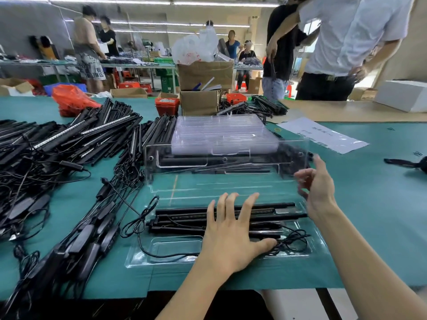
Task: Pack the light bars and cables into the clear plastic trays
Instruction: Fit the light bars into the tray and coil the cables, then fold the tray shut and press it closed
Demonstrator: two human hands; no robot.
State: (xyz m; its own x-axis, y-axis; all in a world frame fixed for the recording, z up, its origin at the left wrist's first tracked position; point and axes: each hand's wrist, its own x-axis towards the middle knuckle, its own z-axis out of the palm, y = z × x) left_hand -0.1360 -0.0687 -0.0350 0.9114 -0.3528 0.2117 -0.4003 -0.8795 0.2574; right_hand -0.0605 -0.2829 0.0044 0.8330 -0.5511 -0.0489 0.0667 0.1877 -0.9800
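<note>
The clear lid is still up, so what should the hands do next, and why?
Probably the right hand should swing the clear lid down, since the light bars already lie in the tray under the flat left hand.

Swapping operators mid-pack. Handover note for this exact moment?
Left hand: open, pressing flat on the light bars in the near tray.
Right hand: holds the right edge of the clear lid, which stands raised over the tray.
Done: several bars seated; a cable lies at the tray's right end.
Left: another cable hangs out over the left edge; tuck it in, close the lid. A big pile of bars on the left is unpacked; empty trays are stacked behind.
</note>
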